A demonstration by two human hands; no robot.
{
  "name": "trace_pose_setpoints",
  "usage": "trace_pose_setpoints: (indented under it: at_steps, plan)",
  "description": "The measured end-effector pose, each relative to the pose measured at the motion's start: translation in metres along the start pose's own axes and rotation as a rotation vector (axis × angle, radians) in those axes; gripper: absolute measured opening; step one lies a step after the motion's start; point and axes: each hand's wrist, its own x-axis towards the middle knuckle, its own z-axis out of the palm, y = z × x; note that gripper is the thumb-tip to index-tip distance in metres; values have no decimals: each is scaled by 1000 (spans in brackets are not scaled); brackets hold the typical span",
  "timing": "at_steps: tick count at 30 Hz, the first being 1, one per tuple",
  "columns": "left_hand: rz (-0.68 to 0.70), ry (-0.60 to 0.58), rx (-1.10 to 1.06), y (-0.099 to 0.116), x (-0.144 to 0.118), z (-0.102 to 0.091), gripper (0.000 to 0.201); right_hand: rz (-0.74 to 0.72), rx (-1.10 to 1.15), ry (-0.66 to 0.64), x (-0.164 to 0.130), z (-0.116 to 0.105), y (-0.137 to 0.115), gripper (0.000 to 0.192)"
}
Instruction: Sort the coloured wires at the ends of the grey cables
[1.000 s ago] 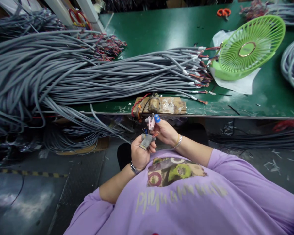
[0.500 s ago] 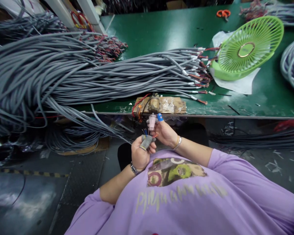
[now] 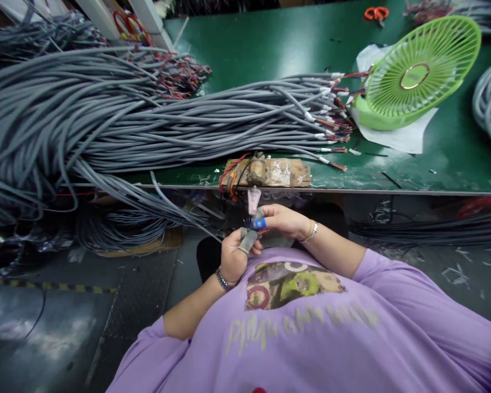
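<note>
My left hand (image 3: 232,256) is closed around the end of a grey cable (image 3: 175,210), whose thin coloured wires (image 3: 247,224) stick up above my taped thumb. My right hand (image 3: 284,219), with a blue-taped fingertip, pinches those wire ends and holds a small pink tool (image 3: 253,199) that points up. Both hands meet just below the green table's front edge (image 3: 393,188), in front of my purple shirt.
A big bundle of grey cables (image 3: 147,120) lies across the table and hangs off at left. A taped brown block (image 3: 270,172) sits on the table edge above my hands. A green fan (image 3: 417,71) stands on white paper at right; orange scissors (image 3: 374,13) lie far back.
My right hand has turned and come down onto the wire ends at my left hand; the blue fingertip dropped from above to the wires. The pink tool now points up beside them.
</note>
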Motion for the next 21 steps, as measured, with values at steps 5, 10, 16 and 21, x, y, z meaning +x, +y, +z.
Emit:
trace_pose_setpoints:
  at_steps: [5,10,16,21]
  plan:
    - [-220,-251,83,9,8,3,28,-60,-247,-53,-5,2,-6,24]
    - [-264,-195,34,8,12,4,29,-140,-219,54,-7,-2,-2,32]
    - [-133,31,-131,-3,14,5,27,-175,-85,183,-14,-4,20,44]
    - [-118,-2,-167,-11,20,7,28,-311,-84,327,-11,7,35,38]
